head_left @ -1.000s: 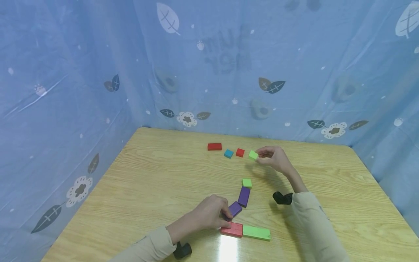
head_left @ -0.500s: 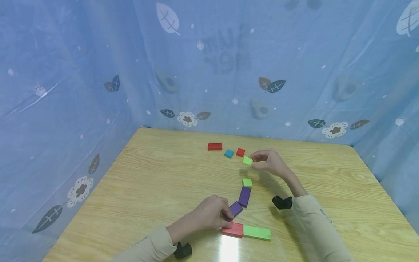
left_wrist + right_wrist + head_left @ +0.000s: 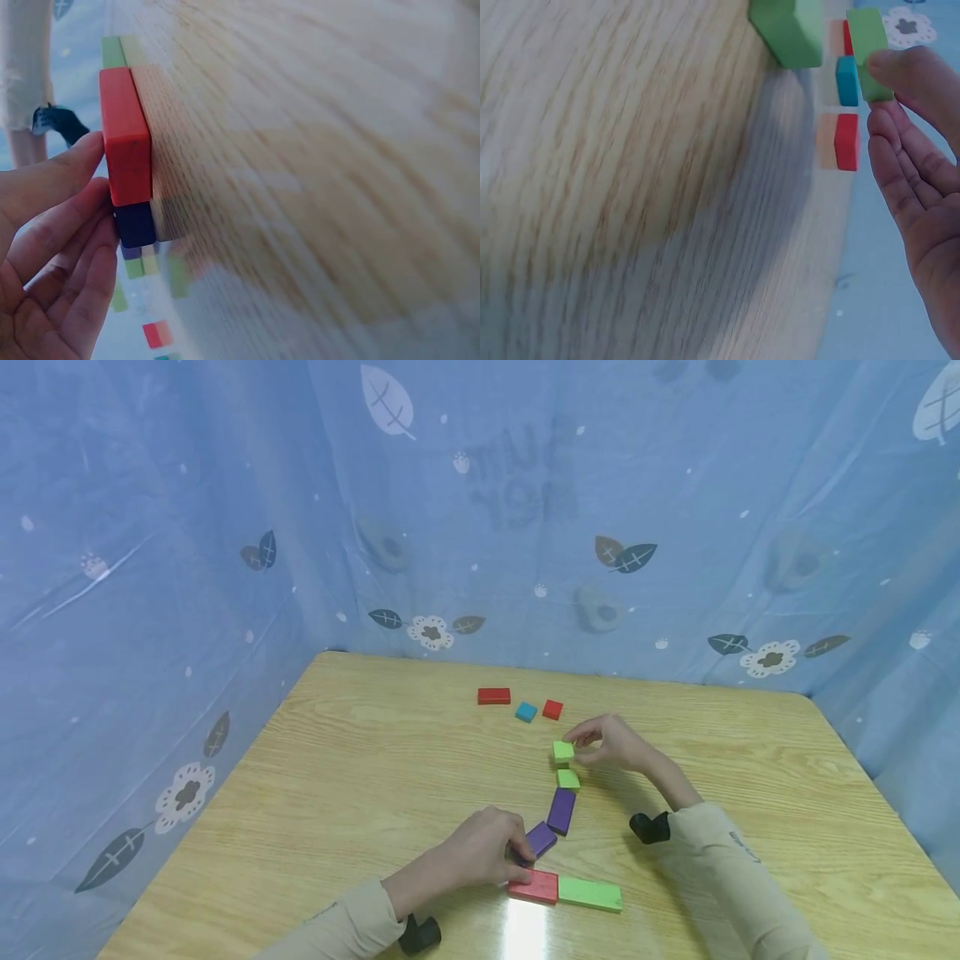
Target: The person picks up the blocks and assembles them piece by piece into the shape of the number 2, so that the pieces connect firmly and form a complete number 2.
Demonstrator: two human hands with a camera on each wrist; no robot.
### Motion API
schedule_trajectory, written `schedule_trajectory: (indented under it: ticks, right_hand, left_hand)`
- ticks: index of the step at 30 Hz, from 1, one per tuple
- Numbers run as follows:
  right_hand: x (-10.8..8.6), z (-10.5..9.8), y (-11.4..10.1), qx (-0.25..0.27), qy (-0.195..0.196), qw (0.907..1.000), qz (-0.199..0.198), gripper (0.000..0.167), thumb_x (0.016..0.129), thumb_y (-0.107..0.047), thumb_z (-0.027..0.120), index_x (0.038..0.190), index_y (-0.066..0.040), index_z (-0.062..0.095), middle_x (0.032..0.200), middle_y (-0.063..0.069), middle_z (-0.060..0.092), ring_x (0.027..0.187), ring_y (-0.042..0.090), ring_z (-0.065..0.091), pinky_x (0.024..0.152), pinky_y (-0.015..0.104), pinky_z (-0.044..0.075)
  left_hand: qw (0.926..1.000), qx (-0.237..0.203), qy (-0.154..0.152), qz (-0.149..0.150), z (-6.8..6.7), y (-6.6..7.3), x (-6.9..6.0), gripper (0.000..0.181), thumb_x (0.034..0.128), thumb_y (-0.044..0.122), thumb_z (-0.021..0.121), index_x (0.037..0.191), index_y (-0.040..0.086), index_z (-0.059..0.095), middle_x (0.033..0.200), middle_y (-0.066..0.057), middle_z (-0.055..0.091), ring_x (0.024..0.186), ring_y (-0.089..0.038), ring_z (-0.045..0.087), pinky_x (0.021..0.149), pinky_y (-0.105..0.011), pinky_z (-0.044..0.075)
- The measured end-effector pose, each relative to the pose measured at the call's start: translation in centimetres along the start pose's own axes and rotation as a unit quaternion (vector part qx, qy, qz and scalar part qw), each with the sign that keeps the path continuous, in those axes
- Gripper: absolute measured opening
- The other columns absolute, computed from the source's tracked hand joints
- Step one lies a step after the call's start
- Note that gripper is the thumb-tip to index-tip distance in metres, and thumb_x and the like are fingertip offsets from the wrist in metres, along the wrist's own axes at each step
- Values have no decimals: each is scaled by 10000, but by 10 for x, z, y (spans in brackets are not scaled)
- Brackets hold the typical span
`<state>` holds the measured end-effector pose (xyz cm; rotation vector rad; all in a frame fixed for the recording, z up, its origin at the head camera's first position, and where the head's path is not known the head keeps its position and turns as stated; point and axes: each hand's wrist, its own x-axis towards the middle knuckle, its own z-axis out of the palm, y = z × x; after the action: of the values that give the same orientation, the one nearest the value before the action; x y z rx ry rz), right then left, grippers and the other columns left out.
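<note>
Far side: red bar [image 3: 493, 696], blue block [image 3: 527, 712], small red block [image 3: 552, 709] on the tabletop [image 3: 360, 777]; curtain [image 3: 480, 510] behind.
Middle: second green block [image 3: 567, 779] beside far purple block [image 3: 562, 811]; near purple block [image 3: 543, 838] partly hidden by left hand [image 3: 483, 847].
Near side: red block [image 3: 540, 887], end to end with green bar [image 3: 590, 894].
Right hand [image 3: 615, 745]: pinches green block [image 3: 562, 752] above the tabletop, just beyond the second.
Left hand: thumb on red block, fingers at near purple block; whether pinching, can't tell.

A blue curtain [image 3: 495, 572] printed with leaves and white flowers hangs behind and beside a wood-grained table [image 3: 360, 760].
</note>
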<state>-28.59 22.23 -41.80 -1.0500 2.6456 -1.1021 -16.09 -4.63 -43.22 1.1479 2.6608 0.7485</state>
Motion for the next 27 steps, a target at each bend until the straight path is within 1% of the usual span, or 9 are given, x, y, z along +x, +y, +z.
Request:
schedule_trajectory:
  ticks: [6,11,18,22,27]
  right_hand:
    - [4,2,3,-380,-235,9987,-238,242,791,24,729,1027,64,699,996,194,698,863,302,672,775,383,541]
    - [8,6,7,-476,-414,9977,-239,247,794,48,711,1041,52,703,1010,187,697,880,295,677,770,359,546]
    - [9,8,4,-338,-573,9976,-214,250,805,70,686,1054,49,699,1027,185,693,908,301,677,773,340,546]
    - [10,8,6,-282,-622,9971,-346,240,811,78,684,1050,54,698,1026,185,693,918,307,673,782,358,544]
    - [10,9,7,-304,-663,9965,-402,246,817,81,678,1060,51,698,1025,176,696,916,293,675,789,366,542]
  left_hand:
    - [10000,4,27,43,0,-1,0,178,717,262,850,861,184,781,783,156,616,725,57,524,668,-106,406]
    - [10000,-16,4,46,-1,0,0,173,721,257,848,860,179,781,782,156,617,722,58,527,664,-103,406]
    - [10000,5,-12,35,0,0,1,174,720,265,848,861,187,781,774,156,618,710,62,523,657,-101,402]
    - [10000,-27,-5,21,0,0,0,174,719,261,849,859,185,781,774,155,620,714,63,526,664,-101,405]
    - [10000,-79,16,4,0,-1,0,173,719,255,850,859,180,781,767,153,617,709,63,526,657,-100,405]
